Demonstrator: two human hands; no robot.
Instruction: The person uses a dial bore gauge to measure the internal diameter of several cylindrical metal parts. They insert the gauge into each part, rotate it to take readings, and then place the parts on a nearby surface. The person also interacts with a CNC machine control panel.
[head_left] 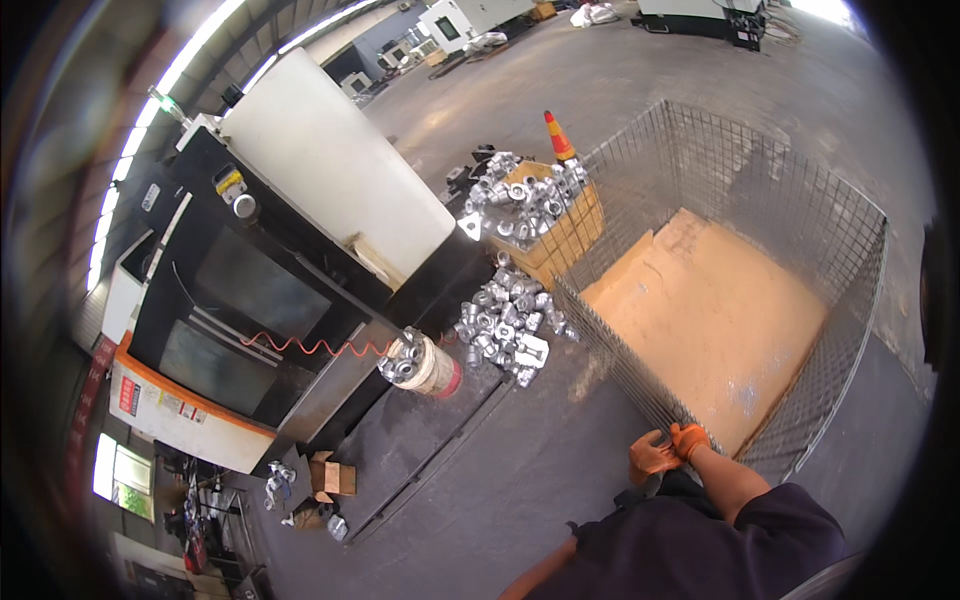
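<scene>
Both hands wear orange gloves and meet just outside the near corner of a large wire-mesh cage [620,350]. My left hand [650,457] presses against my right hand [691,438], with the fingers of the two overlapping. Whether either hand grips anything is too small to tell. Brown cardboard [720,320] lines the cage floor. My dark top hides the left forearm.
A heap of silvery metal castings [505,325] lies on the concrete left of the cage. More castings fill a wooden crate [565,235] behind it, beside an orange cone [557,135]. A white bucket [432,368] of parts stands by a black and white machine [260,290].
</scene>
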